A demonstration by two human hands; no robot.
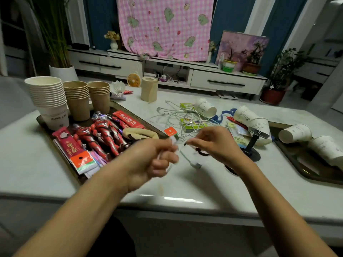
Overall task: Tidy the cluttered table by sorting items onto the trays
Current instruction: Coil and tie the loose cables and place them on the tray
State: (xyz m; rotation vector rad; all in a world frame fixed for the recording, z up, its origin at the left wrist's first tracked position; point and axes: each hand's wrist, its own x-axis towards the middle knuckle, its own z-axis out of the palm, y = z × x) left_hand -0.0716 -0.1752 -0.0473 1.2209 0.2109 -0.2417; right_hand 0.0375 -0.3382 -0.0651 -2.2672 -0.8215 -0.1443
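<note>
My left hand (154, 160) grips a white charging cable (187, 158) above the table's front middle; the hand is blurred. My right hand (213, 143) pinches the same cable a little to the right. The cable's plug end (197, 166) hangs down between the hands. A tangle of white cables (178, 115) lies behind on the white table (204, 188). The left tray (61, 154) holds stacked paper cups (48, 97), red toy figures (104, 132) and red packets (74, 149). The right tray (297, 164) holds fallen white cups (295, 133).
A paper roll (149, 89) and a small orange fan (134, 80) stand at the table's back. Green boxes (193, 124), a blue strap (222, 115), tipped cups (206, 107) and a black phone stand (252, 145) lie mid-table. A TV cabinet (222, 80) and potted plants stand beyond.
</note>
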